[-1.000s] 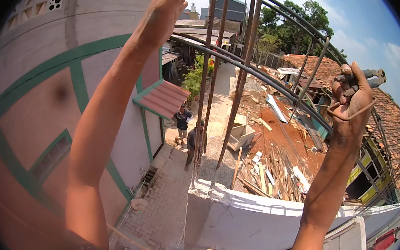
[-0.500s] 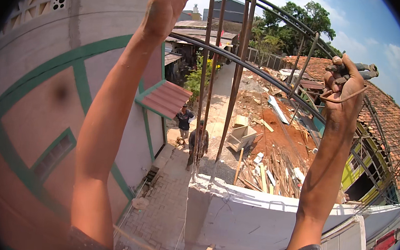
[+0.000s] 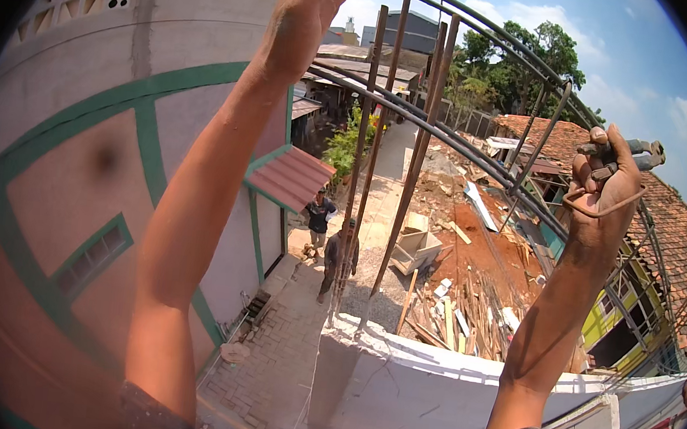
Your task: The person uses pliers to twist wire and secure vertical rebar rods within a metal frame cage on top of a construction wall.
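Curved steel bars (image 3: 449,146) arch overhead from upper centre down to the right, crossing upright rusty bars (image 3: 414,163) that rise from a white wall top (image 3: 427,380). Right hand (image 3: 602,190), raised, fist closed round a metal tool (image 3: 631,151) and wire loop (image 3: 600,210) beside the arch. Left hand (image 3: 310,4), raised high, fingers curled at the bars' upper end. Open drop beyond the wall; two people (image 3: 333,238) stand far below.

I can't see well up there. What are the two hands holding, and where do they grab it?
The right hand grips a metal tool by its handle. The left hand reaches the top rebar; its grip is cut off.
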Demonstrator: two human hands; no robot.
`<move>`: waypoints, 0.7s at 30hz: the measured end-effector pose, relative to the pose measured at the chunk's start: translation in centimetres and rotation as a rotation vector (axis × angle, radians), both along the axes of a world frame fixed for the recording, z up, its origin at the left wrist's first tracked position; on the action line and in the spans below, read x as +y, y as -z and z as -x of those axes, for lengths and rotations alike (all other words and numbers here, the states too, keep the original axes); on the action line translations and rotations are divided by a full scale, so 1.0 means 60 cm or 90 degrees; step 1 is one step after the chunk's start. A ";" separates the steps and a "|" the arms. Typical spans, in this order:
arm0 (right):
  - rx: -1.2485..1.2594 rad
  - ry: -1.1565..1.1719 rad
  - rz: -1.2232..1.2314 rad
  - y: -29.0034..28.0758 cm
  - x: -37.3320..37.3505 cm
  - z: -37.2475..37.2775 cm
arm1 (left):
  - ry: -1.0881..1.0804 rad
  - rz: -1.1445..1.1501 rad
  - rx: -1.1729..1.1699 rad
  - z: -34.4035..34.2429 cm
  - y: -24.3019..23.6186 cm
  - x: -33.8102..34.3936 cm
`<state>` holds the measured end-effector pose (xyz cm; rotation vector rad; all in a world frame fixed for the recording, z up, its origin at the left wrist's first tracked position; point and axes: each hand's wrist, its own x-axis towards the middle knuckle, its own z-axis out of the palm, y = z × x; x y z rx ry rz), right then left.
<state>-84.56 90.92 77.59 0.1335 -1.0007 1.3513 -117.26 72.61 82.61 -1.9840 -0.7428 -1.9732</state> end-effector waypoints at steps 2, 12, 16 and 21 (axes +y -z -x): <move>0.001 -0.011 -0.028 0.013 0.000 0.001 | 0.002 0.005 0.064 -0.008 0.006 -0.007; -0.042 0.004 0.132 0.110 -0.043 0.004 | -0.133 0.003 0.061 -0.038 0.159 -0.028; -0.088 0.004 0.152 0.159 -0.058 0.001 | -0.133 -0.020 0.044 -0.029 0.226 -0.038; -0.079 0.012 0.191 0.233 -0.063 0.012 | -0.159 -0.014 0.002 -0.030 0.310 -0.041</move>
